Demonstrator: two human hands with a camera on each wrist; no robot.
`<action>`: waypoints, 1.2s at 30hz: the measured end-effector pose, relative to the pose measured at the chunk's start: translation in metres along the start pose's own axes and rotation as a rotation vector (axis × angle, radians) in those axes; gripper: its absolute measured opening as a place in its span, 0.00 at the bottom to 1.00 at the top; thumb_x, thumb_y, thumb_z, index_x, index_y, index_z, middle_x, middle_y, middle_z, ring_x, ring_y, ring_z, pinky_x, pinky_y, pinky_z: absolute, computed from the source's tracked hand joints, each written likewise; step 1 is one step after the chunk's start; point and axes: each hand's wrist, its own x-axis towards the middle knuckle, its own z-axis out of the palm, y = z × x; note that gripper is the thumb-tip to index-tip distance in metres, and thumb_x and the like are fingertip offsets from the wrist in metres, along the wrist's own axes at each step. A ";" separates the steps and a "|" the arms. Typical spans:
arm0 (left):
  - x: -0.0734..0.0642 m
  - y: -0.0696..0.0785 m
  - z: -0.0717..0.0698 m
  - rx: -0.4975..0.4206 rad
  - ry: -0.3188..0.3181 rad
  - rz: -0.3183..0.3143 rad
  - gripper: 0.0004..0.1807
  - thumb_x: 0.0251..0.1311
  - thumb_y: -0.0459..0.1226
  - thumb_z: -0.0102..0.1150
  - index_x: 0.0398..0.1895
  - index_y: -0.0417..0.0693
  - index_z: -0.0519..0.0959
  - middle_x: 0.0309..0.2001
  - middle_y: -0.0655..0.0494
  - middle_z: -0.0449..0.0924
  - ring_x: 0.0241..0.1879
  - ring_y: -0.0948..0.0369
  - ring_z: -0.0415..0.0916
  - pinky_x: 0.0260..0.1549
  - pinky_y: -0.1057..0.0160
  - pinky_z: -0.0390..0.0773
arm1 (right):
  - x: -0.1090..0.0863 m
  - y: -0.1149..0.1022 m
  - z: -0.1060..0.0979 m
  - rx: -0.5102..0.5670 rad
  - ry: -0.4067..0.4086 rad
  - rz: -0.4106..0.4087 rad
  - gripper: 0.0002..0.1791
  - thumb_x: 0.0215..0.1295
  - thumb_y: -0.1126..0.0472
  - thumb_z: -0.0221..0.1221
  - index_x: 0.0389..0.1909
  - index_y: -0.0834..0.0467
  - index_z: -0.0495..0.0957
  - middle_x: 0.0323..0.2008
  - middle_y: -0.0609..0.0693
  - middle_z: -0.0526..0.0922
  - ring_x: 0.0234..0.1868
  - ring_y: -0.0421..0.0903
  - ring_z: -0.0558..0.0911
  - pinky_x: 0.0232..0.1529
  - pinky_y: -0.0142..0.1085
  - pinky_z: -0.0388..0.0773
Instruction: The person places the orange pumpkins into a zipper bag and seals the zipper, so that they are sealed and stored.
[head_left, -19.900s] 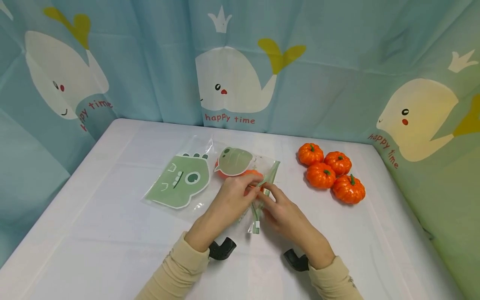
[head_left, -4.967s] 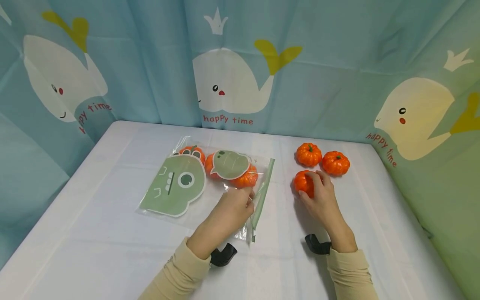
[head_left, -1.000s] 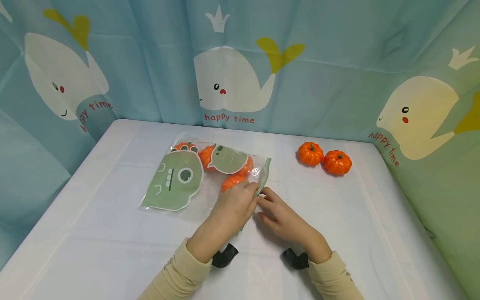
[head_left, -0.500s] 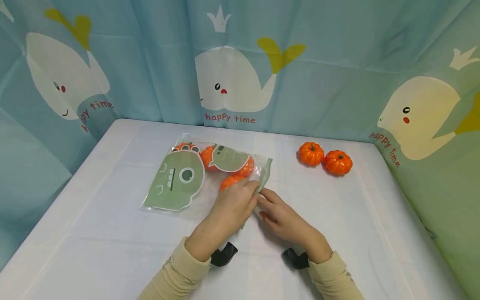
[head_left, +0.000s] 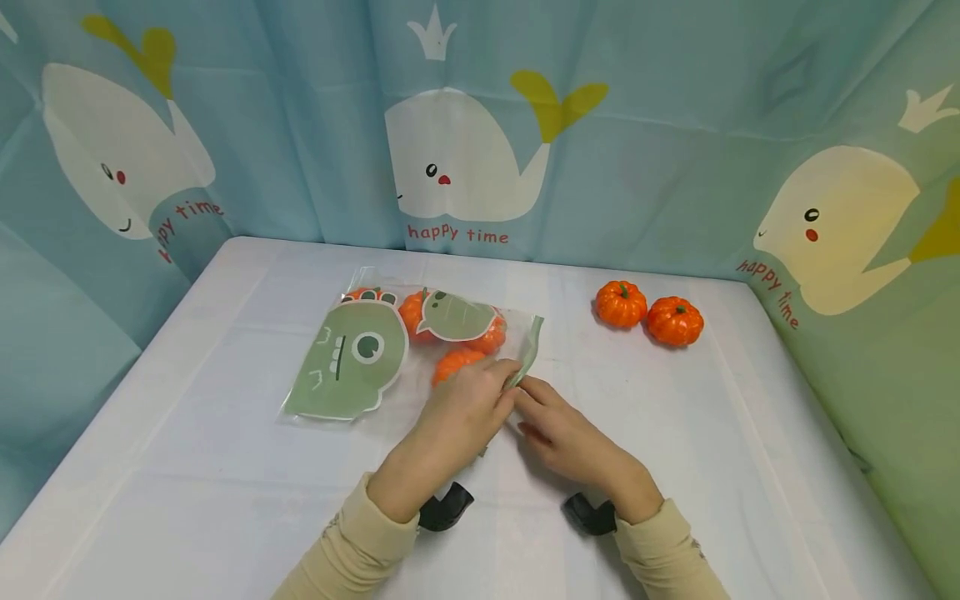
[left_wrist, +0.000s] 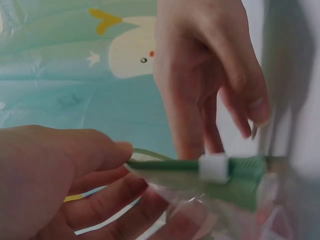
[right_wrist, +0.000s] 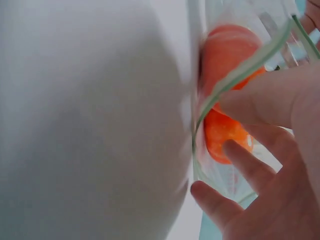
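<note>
A clear zip bag (head_left: 390,392) printed with green cartoon monsters lies on the table with several small orange pumpkins inside. The nearest pumpkin (head_left: 456,364) is partly behind my left hand (head_left: 465,408). That hand pinches the bag's green zip edge (left_wrist: 175,166) between thumb and fingers; a white slider (left_wrist: 214,167) sits on the strip. My right hand (head_left: 566,437) reaches into the bag's mouth, fingers spread and fairly straight. In the right wrist view its fingertips are close to an orange pumpkin (right_wrist: 225,135); whether they touch it I cannot tell.
Two loose orange pumpkins (head_left: 621,304) (head_left: 675,322) stand side by side at the table's back right. A blue curtain (head_left: 645,192) with whale prints hangs behind and beside the white table (head_left: 187,492). Black camera mounts (head_left: 446,507) show at both wrists.
Two of the loose pumpkins have left the right-hand group, and the bag holds more. Five seconds ago my right hand gripped one. Lately the nearest pumpkin has slid slightly left.
</note>
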 end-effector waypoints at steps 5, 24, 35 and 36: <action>0.001 0.000 -0.001 -0.013 -0.018 -0.030 0.13 0.63 0.36 0.63 0.50 0.45 0.81 0.41 0.53 0.83 0.39 0.58 0.80 0.38 0.57 0.80 | -0.001 0.000 -0.004 0.034 -0.043 0.041 0.30 0.63 0.72 0.59 0.67 0.62 0.69 0.68 0.56 0.69 0.69 0.53 0.70 0.65 0.48 0.72; 0.003 0.004 0.003 -0.132 -0.042 -0.024 0.13 0.67 0.34 0.58 0.52 0.40 0.81 0.39 0.51 0.82 0.36 0.57 0.78 0.37 0.62 0.80 | 0.002 -0.003 0.003 -0.025 -0.034 -0.044 0.23 0.59 0.72 0.62 0.57 0.61 0.75 0.57 0.52 0.76 0.60 0.49 0.75 0.62 0.45 0.74; 0.006 -0.005 -0.007 -0.153 -0.002 -0.057 0.15 0.65 0.35 0.60 0.53 0.43 0.81 0.40 0.52 0.84 0.37 0.60 0.79 0.37 0.63 0.79 | 0.002 0.002 0.000 0.005 -0.065 0.012 0.29 0.60 0.69 0.64 0.64 0.61 0.74 0.65 0.54 0.74 0.67 0.53 0.73 0.65 0.47 0.72; 0.006 -0.005 -0.007 -0.157 -0.005 -0.063 0.15 0.65 0.35 0.60 0.54 0.43 0.81 0.40 0.52 0.84 0.37 0.60 0.79 0.37 0.64 0.79 | 0.002 0.003 0.001 0.004 -0.066 0.002 0.27 0.60 0.70 0.64 0.62 0.61 0.75 0.64 0.55 0.75 0.66 0.53 0.74 0.65 0.47 0.72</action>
